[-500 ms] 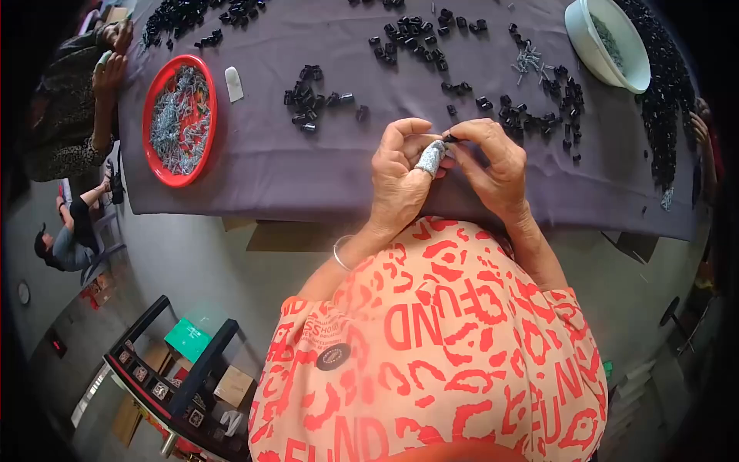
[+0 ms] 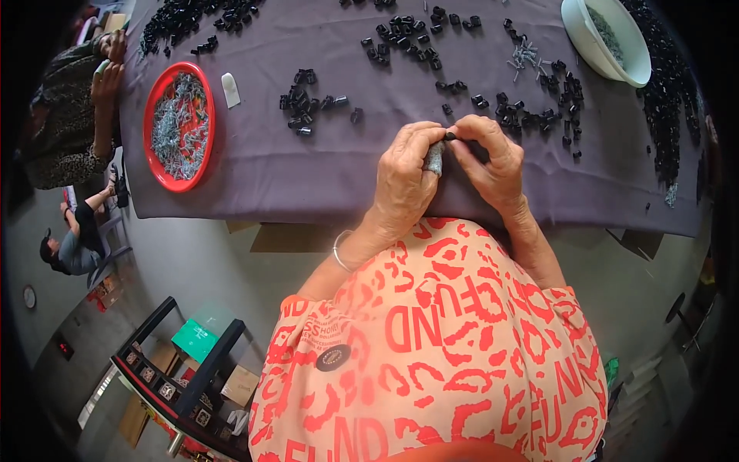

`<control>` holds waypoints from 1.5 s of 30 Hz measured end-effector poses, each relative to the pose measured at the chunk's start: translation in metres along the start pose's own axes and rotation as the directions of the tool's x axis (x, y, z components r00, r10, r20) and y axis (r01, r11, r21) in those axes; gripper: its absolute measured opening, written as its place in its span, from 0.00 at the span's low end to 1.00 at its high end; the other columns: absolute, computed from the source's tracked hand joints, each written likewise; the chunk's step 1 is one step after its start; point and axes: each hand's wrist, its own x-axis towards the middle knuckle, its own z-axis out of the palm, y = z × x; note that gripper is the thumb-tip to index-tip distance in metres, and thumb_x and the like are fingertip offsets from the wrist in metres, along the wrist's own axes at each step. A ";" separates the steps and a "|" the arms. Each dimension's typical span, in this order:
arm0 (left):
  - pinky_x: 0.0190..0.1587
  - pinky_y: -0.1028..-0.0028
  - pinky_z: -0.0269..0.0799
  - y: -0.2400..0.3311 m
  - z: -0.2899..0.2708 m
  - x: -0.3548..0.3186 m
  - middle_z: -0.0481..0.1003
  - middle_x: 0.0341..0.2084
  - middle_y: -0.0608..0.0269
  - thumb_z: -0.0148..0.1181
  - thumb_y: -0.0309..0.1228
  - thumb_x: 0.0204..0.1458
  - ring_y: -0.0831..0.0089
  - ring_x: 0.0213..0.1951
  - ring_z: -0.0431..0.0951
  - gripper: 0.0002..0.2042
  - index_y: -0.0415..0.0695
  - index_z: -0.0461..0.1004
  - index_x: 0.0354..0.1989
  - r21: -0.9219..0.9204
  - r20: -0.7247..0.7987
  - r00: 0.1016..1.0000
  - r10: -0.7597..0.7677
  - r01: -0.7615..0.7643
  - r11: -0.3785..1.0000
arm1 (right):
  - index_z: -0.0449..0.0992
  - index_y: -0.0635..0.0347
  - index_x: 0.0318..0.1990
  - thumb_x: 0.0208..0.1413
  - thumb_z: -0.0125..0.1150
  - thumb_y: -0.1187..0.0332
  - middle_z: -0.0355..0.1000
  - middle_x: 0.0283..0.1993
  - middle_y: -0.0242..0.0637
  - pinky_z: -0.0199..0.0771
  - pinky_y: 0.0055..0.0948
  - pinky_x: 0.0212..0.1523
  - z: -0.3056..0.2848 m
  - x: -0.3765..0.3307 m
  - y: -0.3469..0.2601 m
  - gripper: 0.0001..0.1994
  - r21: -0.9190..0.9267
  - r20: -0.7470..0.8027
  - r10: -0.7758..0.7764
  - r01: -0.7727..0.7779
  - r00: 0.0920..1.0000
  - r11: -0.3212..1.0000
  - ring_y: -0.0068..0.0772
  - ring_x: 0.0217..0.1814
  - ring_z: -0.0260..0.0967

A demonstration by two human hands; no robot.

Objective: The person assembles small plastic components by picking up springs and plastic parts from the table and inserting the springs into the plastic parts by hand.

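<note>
My left hand (image 2: 402,175) and my right hand (image 2: 493,163) meet above the near edge of the cloth-covered table. Fingertips of both hands pinch a small black piece (image 2: 449,136), which they mostly hide. A grey speckled wrap (image 2: 434,159) covers my left thumb, partly behind the fingers. Just beyond my right hand lie scattered black cylindrical caps (image 2: 531,117), with a small heap of thin silvery pins (image 2: 525,55) farther back. Another group of black caps (image 2: 302,104) sits to the left of my hands.
A red tray (image 2: 213,127) of silvery pins stands at the left, beside a small white flat piece (image 2: 230,90). At the far right is a pale bowl (image 2: 570,31) next to a long pile of black pieces (image 2: 663,115). Another person's hands (image 2: 108,81) are at the table's left edge.
My left fingers have curled over, now showing the back of the hand and partly covering the wrapped thumb. The hand at the far right edge has gone from view.
</note>
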 end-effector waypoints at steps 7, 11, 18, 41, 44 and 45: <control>0.34 0.72 0.71 -0.008 -0.008 -0.005 0.72 0.32 0.57 0.53 0.14 0.44 0.67 0.31 0.74 0.13 0.36 0.71 0.40 -0.096 -0.063 0.981 -0.181 0.175 0.980 | 0.72 0.64 0.41 0.42 0.64 0.83 0.75 0.33 0.36 0.73 0.29 0.39 0.002 0.006 -0.006 0.16 -0.111 0.015 -0.131 0.132 0.991 0.985 0.34 0.37 0.73; 0.21 0.82 0.67 0.007 -0.020 0.010 0.74 0.27 0.60 0.58 0.22 0.50 0.81 0.23 0.73 0.10 0.34 0.70 0.40 -0.437 0.216 0.816 -0.536 0.572 0.694 | 0.72 0.63 0.43 0.40 0.65 0.83 0.75 0.33 0.37 0.71 0.33 0.42 0.002 0.005 -0.007 0.18 -0.149 0.003 -0.162 0.160 0.987 0.976 0.38 0.37 0.73; 0.13 0.85 0.61 0.002 -0.026 0.030 0.74 0.20 0.66 0.66 0.32 0.48 0.83 0.15 0.70 0.15 0.36 0.71 0.39 -0.322 0.494 0.579 -0.649 0.815 0.482 | 0.72 0.63 0.45 0.38 0.64 0.83 0.75 0.33 0.37 0.71 0.34 0.42 0.004 0.005 -0.006 0.21 -0.186 0.007 -0.178 0.177 0.984 0.967 0.39 0.37 0.72; 0.42 0.69 0.68 -0.022 -0.030 0.008 0.71 0.34 0.57 0.58 0.26 0.46 0.65 0.39 0.72 0.13 0.38 0.68 0.40 -0.054 0.346 0.938 -0.009 0.030 0.998 | 0.69 0.57 0.54 0.52 0.52 0.50 0.69 0.55 0.40 0.57 0.45 0.63 0.033 0.035 -0.025 0.26 -0.036 0.280 -0.225 0.244 0.933 0.969 0.41 0.60 0.64; 0.40 0.69 0.68 -0.025 -0.027 0.006 0.71 0.34 0.56 0.58 0.25 0.46 0.65 0.38 0.73 0.12 0.38 0.69 0.39 -0.035 0.297 0.955 -0.015 0.027 0.999 | 0.69 0.56 0.55 0.52 0.52 0.50 0.68 0.56 0.40 0.55 0.45 0.64 0.034 0.035 -0.022 0.27 -0.040 0.314 -0.211 0.235 0.926 0.971 0.40 0.61 0.63; 0.41 0.68 0.68 -0.026 -0.028 0.009 0.71 0.34 0.56 0.58 0.25 0.46 0.65 0.39 0.72 0.12 0.38 0.69 0.40 0.177 0.321 0.940 0.114 -0.178 0.968 | 0.69 0.56 0.55 0.52 0.52 0.49 0.68 0.57 0.40 0.54 0.45 0.64 0.034 0.036 -0.021 0.27 -0.040 0.330 -0.203 0.229 0.922 0.973 0.40 0.62 0.63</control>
